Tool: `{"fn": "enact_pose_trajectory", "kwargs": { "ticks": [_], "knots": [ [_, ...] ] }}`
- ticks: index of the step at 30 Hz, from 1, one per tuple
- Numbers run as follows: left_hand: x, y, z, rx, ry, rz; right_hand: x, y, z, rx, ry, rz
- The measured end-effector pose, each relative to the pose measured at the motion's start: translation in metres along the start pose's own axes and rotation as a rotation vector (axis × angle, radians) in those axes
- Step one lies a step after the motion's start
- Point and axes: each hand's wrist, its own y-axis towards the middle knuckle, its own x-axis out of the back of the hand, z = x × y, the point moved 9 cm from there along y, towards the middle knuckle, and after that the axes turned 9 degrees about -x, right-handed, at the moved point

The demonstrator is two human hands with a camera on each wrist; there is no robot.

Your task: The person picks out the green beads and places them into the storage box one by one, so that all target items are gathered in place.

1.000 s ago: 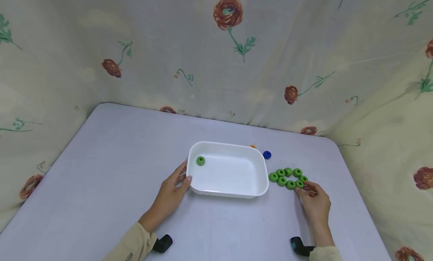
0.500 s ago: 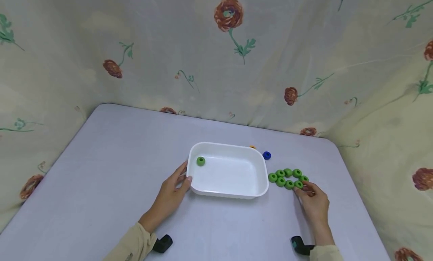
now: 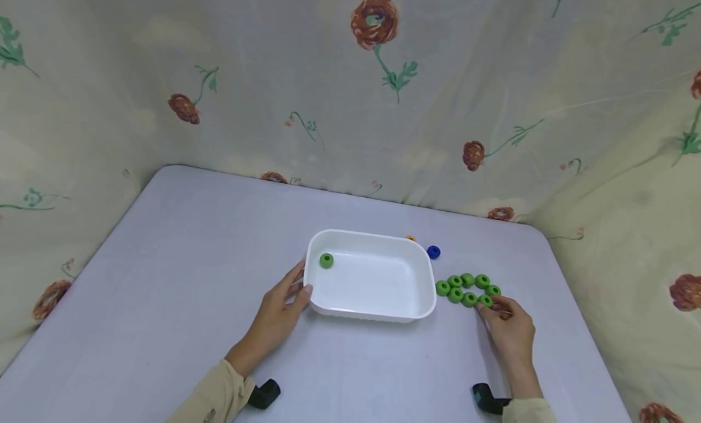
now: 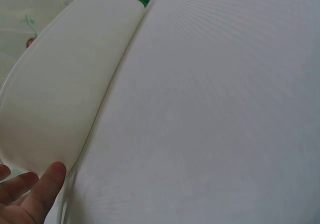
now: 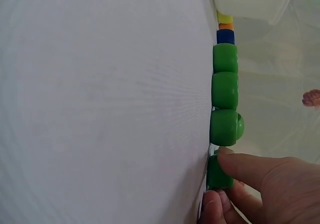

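Observation:
A white rectangular tray (image 3: 369, 316) sits on the table with one green bead (image 3: 326, 260) at its left end. My left hand (image 3: 280, 313) is at the tray's left end, its thumb at the near corner and its extended fingers along the side. In the left wrist view, the thumb (image 4: 47, 189) touches the tray's outer wall. To the tray's right, several green beads (image 3: 455, 295) with holes form a loop. My right hand (image 3: 509, 332) pinches a green bead (image 5: 217, 173) at the loop's near right, between thumb and fingers.
A blue bead (image 3: 433, 252) lies just beyond the tray's right end. An orange bead (image 3: 411, 237) is partly hidden behind the far rim. Beyond the table (image 3: 219, 240) hangs a flower-printed cloth (image 3: 246, 39). Black devices (image 3: 265, 394) are worn at both wrists.
Almost nothing differs. The right hand stays at the green beads, which shift only very slightly, and the left hand stays at the tray.

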Motion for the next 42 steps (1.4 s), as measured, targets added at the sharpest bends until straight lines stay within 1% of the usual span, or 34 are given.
{"fn": "enact_pose_trajectory", "kwargs": {
  "ticks": [5,10,13,17,19,26,29,32,38,42],
  "knots": [
    [0.001,0.000,-0.001,-0.006,-0.008,-0.005,0.001,-0.002,0.000,-0.015,-0.008,-0.008],
    [0.000,0.000,-0.002,-0.030,-0.008,-0.002,0.004,-0.006,0.001,-0.047,0.007,-0.014],
    [0.000,0.001,-0.003,-0.036,0.001,0.004,0.008,-0.010,0.009,-0.036,0.038,-0.027],
    [0.000,0.002,-0.003,-0.040,0.010,0.000,0.012,-0.018,0.032,0.014,0.135,-0.033],
    [0.000,0.003,-0.003,-0.045,0.007,-0.001,0.013,-0.024,0.046,0.030,0.161,-0.018],
    [0.001,0.002,-0.005,-0.053,-0.007,0.001,0.010,-0.048,0.098,0.102,0.174,0.062],
    [0.000,0.002,-0.005,-0.054,-0.012,0.002,0.004,-0.059,0.117,0.144,0.171,0.103],
    [0.000,0.002,-0.006,-0.054,-0.025,0.003,-0.007,-0.070,0.132,0.185,0.160,0.142],
    [0.001,0.002,-0.005,-0.051,-0.034,-0.002,-0.034,-0.089,0.155,0.250,0.155,0.223],
    [0.001,0.001,-0.006,-0.045,-0.028,-0.009,-0.050,-0.098,0.168,0.297,0.181,0.274]
  ]
}}
